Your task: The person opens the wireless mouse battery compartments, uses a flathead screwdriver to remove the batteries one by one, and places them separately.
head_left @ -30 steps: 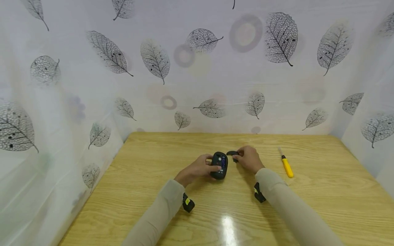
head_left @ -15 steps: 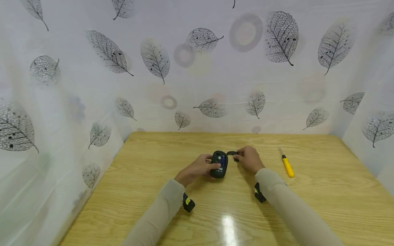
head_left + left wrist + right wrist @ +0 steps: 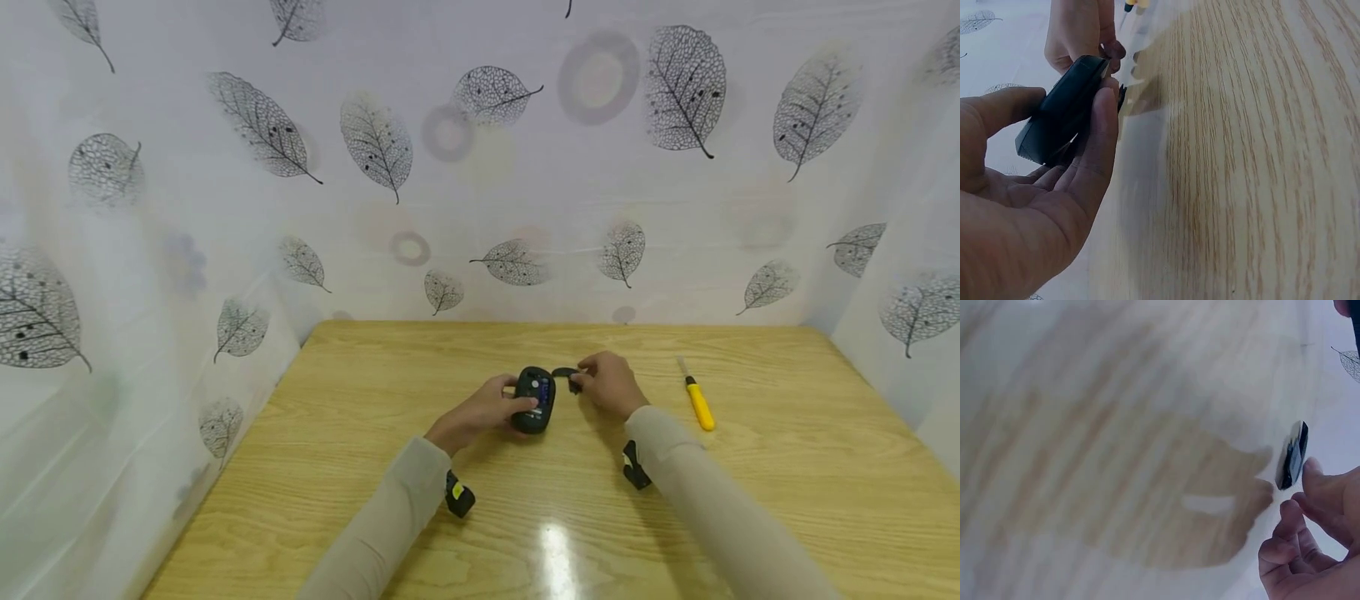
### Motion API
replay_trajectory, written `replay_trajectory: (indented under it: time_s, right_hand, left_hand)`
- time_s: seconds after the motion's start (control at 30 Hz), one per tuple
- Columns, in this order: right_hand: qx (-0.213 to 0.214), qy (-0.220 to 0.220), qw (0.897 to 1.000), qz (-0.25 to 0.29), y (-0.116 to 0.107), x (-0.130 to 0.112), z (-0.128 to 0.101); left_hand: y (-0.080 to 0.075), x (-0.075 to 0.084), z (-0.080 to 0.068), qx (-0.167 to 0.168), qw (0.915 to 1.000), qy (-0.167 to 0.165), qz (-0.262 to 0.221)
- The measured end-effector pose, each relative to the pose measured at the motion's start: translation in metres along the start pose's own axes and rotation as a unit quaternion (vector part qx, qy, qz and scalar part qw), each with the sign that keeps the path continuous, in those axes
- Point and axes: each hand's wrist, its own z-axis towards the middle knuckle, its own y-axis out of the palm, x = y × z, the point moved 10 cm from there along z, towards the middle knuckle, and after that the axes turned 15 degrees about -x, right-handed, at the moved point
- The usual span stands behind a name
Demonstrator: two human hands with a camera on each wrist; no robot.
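Note:
My left hand (image 3: 495,407) grips a black computer mouse (image 3: 531,417), its underside facing up and its thumb across it. A blue battery (image 3: 545,392) shows in the mouse's uncovered compartment. In the left wrist view the mouse (image 3: 1063,112) appears from the side, between thumb and fingers. To its right lies a small curved black cover (image 3: 566,373) on the table. My right hand (image 3: 611,385) is beside that cover. In the right wrist view its thumb and fingers stand apart, with the cover (image 3: 1293,456) just past the thumb; whether they touch is unclear.
On the right of the wooden table (image 3: 360,367) lies a screwdriver with a yellow handle (image 3: 701,407). A pale curtain with leaf prints (image 3: 525,183) hangs behind and along the sides. Each wrist wears a black camera.
My right hand has shifted slightly to the right, and more of the black cover shows beside its fingertips. The left hand keeps the mouse in nearly the same spot.

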Motion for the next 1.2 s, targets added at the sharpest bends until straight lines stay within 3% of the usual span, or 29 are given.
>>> replay_trajectory:
  time_s: [0.67,1.2]
  right_hand:
    - [0.026,-0.003,0.998,-0.050,-0.053,0.004,-0.037]
    - [0.026,0.045,0.997,-0.065,-0.085,0.045,-0.069]
  left_hand:
    - [-0.004,0.000,-0.005,0.011,0.9997,-0.001,0.022]
    - [-0.004,-0.002,-0.008,-0.001,0.9997,0.008,0.022]
